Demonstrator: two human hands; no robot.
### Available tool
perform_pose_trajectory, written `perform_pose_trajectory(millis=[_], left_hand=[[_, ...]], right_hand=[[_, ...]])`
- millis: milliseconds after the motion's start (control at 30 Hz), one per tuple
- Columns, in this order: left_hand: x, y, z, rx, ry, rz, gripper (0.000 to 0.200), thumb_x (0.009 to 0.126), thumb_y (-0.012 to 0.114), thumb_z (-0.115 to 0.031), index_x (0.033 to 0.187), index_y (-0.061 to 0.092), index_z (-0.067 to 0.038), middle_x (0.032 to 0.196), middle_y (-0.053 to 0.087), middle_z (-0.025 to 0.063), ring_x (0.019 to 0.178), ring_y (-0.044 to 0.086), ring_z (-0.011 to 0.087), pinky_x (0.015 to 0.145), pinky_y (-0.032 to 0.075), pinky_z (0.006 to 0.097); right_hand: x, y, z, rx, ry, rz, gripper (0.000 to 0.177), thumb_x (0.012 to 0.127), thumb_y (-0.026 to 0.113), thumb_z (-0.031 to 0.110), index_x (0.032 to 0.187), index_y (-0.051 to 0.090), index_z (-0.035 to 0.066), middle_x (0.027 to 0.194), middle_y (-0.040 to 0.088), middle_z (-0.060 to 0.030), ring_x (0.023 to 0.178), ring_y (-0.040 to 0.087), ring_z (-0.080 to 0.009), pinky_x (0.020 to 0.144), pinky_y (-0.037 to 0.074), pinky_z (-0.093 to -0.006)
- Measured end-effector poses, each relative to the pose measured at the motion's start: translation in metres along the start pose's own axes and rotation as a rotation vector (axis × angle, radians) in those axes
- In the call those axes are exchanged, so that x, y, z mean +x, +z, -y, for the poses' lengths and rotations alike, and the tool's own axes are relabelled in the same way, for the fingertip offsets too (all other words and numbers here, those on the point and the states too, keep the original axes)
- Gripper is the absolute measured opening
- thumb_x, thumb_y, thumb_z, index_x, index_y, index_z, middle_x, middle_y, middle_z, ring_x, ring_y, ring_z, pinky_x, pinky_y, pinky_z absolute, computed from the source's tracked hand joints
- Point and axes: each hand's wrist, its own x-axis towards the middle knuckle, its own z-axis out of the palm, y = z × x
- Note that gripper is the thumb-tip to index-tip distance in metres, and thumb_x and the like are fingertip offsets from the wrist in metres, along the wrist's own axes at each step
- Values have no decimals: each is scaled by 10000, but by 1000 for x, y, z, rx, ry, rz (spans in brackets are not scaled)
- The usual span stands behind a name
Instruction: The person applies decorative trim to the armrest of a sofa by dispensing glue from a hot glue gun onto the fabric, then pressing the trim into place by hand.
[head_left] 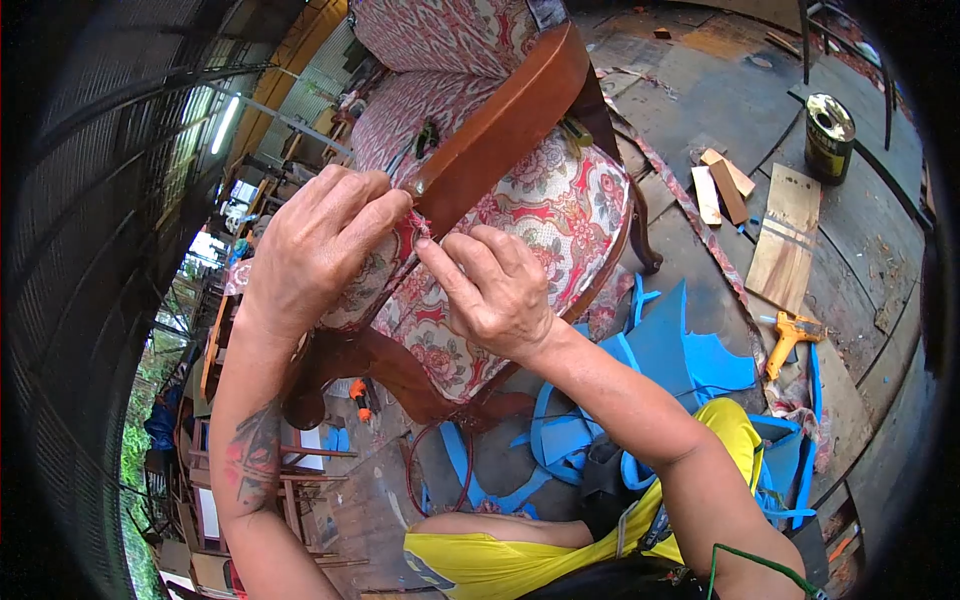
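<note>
An upholstered wooden armchair (pixel 560 240) with red-and-cream floral fabric stands tilted in front of me. At the front end of its brown wooden armrest (pixel 500 120), a frayed edge of floral fabric (pixel 422 226) shows between my hands. My left hand (pixel 325 235) is closed at that edge, its thumb and fingers pressed together beside the armrest tip. From the other side my right hand (pixel 490 290) pinches the same edge, with its other fingers curled. The fingertips partly hide the fabric. A small dark tool (pixel 428 138) lies on the seat behind the armrest.
Blue foam scraps (pixel 660 345) lie on the floor near my knees. A yellow glue gun (pixel 790 340), a plywood board (pixel 785 240), wood blocks (pixel 722 188) and an open can (pixel 830 138) are to the right. An orange-handled tool (pixel 361 398) lies below the chair.
</note>
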Motion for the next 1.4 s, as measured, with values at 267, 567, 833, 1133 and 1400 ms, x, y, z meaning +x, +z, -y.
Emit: perform_pose_trajectory(millis=[267, 567, 833, 1133, 1400], left_hand=[[1, -4, 3, 3, 61, 23, 431, 799, 728, -22, 1227, 694, -46, 1114, 701, 129, 972, 702, 323, 793, 600, 423], [-6, -3, 0, 2, 29, 9, 428, 793, 729, -49, 1220, 725, -51, 1103, 704, 113, 975, 703, 315, 816, 593, 432], [-1, 6, 8, -8, 46, -30, 407, 767, 759, -33, 1171, 718, -60, 1104, 703, 104, 969, 705, 314, 777, 601, 407], [1, 10, 9, -57, 17, -43, 386, 788, 765, 1, 1166, 715, -59, 1106, 706, 114, 964, 703, 317, 792, 596, 400], [0, 10, 10, -55, -6, -40, 377, 780, 772, 21, 1145, 718, -54, 1094, 707, 116, 965, 704, 314, 790, 596, 405]], right_hand=[[2, -4, -3, 26, -15, 29, 467, 788, 671, 175, 1214, 760, 7, 1106, 659, -111, 1057, 631, -294, 855, 569, -427], [3, -5, -3, 36, -8, 43, 456, 795, 671, 165, 1213, 761, 7, 1096, 665, -103, 1047, 635, -290, 866, 560, -437], [1, -6, -2, -10, -17, 45, 447, 820, 687, 180, 1231, 764, 20, 1165, 659, -104, 1108, 611, -292, 965, 504, -470], [-2, -7, -3, -76, -83, 51, 437, 799, 716, 134, 1218, 801, 43, 1332, 650, -46, 1184, 607, -270, 1033, 493, -463], [-2, -11, -1, -108, -89, 87, 429, 806, 709, 168, 1204, 809, 42, 1408, 657, -44, 1240, 608, -268, 1047, 487, -459]])
